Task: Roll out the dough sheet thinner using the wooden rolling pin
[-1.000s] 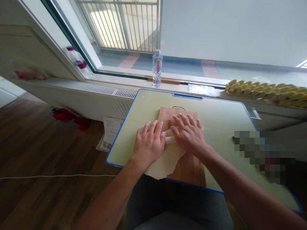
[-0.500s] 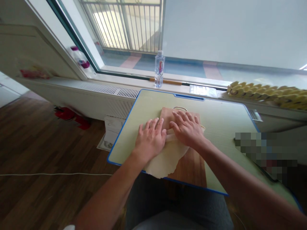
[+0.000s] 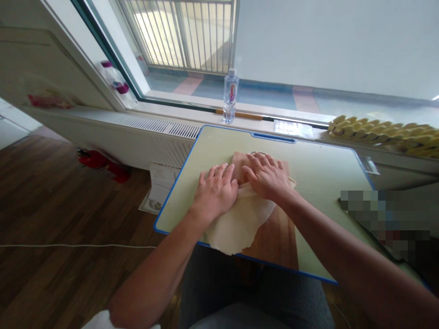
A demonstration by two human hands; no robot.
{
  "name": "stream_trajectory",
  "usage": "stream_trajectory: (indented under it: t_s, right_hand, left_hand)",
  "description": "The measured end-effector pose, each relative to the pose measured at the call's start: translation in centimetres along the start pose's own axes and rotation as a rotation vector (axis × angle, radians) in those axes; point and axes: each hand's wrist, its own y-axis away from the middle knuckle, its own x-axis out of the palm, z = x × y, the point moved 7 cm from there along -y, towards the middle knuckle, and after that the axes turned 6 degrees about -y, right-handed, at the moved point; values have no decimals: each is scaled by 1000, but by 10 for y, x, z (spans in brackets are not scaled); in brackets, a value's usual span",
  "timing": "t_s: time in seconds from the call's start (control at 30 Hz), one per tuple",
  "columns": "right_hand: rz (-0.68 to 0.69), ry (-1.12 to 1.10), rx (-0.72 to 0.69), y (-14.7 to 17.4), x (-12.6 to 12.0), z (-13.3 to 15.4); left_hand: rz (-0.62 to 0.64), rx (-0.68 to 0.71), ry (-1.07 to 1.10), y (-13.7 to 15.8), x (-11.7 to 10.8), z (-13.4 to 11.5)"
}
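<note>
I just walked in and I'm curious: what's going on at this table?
A person has the left hand and right hand palm-down, side by side, at the far part of a thin dough sheet. It lies partly on a wooden cutting board. Its far edge looks rolled up, though the hands hide most of that. Its near edge reaches over the front edge of the table.

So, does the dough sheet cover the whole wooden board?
No, the wooden board shows bare wood to the right of the dough sheet.
</note>
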Motion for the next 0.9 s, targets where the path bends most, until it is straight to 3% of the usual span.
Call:
stream_trajectory:
  t_s: [0.17, 0.4, 0.9]
  right_hand:
    - [33, -16, 6, -2, 3, -2]
    - [-31, -23, 18, 21, -1, -2]
    - [-56, -29, 1, -20, -2, -1]
  left_hand:
    - [36, -3, 8, 1, 1, 0]
    - [-52, 14, -4, 23, -6, -12]
    - [33, 13, 34, -15, 4, 9]
